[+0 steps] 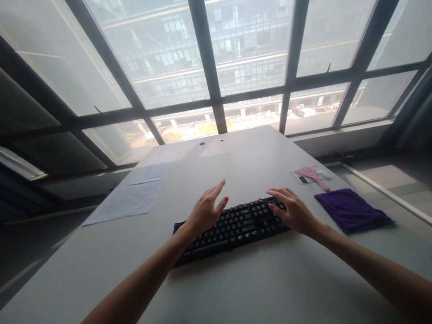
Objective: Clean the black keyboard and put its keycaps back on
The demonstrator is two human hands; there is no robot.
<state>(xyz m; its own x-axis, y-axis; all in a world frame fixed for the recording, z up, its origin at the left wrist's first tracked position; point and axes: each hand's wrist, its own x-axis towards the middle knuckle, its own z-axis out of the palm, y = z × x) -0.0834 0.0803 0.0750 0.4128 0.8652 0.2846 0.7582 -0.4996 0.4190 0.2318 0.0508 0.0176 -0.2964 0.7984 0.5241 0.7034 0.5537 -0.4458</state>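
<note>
A black keyboard (236,225) lies slightly angled on the white table (249,283). Over its left half is my left hand (205,209), thumb and fingers apart, holding nothing; it hides some of the keys. My right hand (290,209) is at the keyboard's right end, fingers stretched out to the left and thumb apart from them, with nothing held. Whether either hand touches the keys cannot be made out.
Paper sheets (130,198) lie at the left side of the table. On the right are a pink hairbrush-like item (308,172), a small black object (303,179) and a folded purple cloth (351,210). Large windows stand beyond the far edge.
</note>
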